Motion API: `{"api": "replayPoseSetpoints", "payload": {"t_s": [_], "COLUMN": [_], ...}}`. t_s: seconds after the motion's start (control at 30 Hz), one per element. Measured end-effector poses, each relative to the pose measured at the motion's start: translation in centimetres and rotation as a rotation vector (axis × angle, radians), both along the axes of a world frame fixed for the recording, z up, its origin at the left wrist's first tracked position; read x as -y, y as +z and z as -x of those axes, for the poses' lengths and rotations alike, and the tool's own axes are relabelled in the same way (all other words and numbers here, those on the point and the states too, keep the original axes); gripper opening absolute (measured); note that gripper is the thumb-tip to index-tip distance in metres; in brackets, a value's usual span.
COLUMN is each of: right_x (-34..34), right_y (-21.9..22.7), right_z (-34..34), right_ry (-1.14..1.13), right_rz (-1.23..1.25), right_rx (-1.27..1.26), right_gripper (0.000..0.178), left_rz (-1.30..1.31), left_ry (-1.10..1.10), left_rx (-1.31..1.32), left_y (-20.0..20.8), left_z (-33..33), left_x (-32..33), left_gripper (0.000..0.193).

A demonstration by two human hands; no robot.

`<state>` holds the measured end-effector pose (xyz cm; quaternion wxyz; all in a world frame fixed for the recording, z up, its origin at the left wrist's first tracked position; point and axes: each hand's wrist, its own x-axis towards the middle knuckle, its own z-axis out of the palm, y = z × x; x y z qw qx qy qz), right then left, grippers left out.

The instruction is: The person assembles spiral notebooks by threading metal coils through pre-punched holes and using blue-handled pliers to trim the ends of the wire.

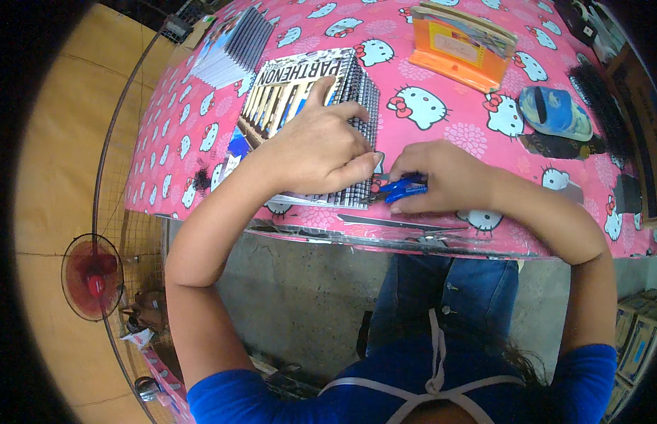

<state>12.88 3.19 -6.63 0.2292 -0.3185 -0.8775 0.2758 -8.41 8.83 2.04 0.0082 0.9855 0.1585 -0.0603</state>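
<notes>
I see the left hand (318, 145) pressed flat on a stack of spiral notebooks (311, 106) that lies on the pink table (441, 124). Its fingers are spread over the top cover, and the thumb is pinched down at the near right corner of the stack, where the wire binding (360, 127) runs along the right edge. The right hand (441, 177) is closed around small blue-handled pliers (402, 188), whose nose points left and meets the end of the binding just beside the left thumb. I cannot tell whether the nose is closed on the wire; the thumb hides that spot.

To my eye the step in hand is crimping or trimming the wire end at that corner. Doing it well calls for the left palm to stay heavy, so the stack does not slide on the slick cloth. The thumb should sit close to the wire but clear of the nose. The tool should bite only the last loop, square to the wire, with a short squeeze rather than a twist, so the cover does not tear.

A second stack of notebooks (233, 49) sits further off on the left, an orange box (459, 49) on the far side, and a blue tape dispenser (554, 113) to the right.
</notes>
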Motion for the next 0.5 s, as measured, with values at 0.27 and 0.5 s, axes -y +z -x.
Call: {"api": "replayPoseSetpoints", "payload": {"t_s": [0.27, 0.5], "right_x": [-1.0, 1.8], "right_y": [1.0, -0.2], "right_z": [-0.5, -1.2], "right_ry": [-0.043, -0.078], "right_rz": [0.357, -0.301], "right_rx": [0.055, 0.081], "right_gripper": [0.041, 0.046], "left_rz": [-0.022, -0.207], "left_ry": [-0.006, -0.199], "left_rx": [-0.039, 0.194], "left_y": [0.3, -1.4], "left_z": [-0.4, -0.4], "left_x": [0.0, -0.2], "left_gripper": [0.036, 0.034]}}
